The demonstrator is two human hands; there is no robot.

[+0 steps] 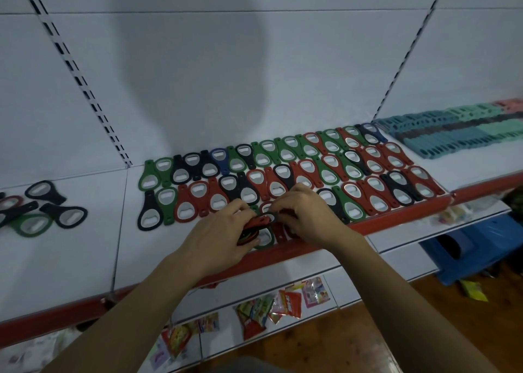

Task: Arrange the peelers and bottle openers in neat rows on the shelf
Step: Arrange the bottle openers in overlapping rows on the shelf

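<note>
Several bottle openers (pixel 285 171) in red, green, black and blue lie in tight rows on the white shelf (pixel 85 259). My left hand (pixel 223 237) grips a small stack of openers (pixel 252 231) near the shelf's red front edge. My right hand (pixel 305 217) pinches a red opener (pixel 268 218) at the top of that stack. A green opener (pixel 266 238) lies under both hands. Teal and pink peelers (pixel 458 129) lie in rows at the far right.
A loose heap of black, green and red openers (pixel 36 208) lies at the left of the shelf. Below, a lower shelf (pixel 334 285) carries snack packets (pixel 271 307). A blue crate (pixel 475 248) stands on the wooden floor at the right.
</note>
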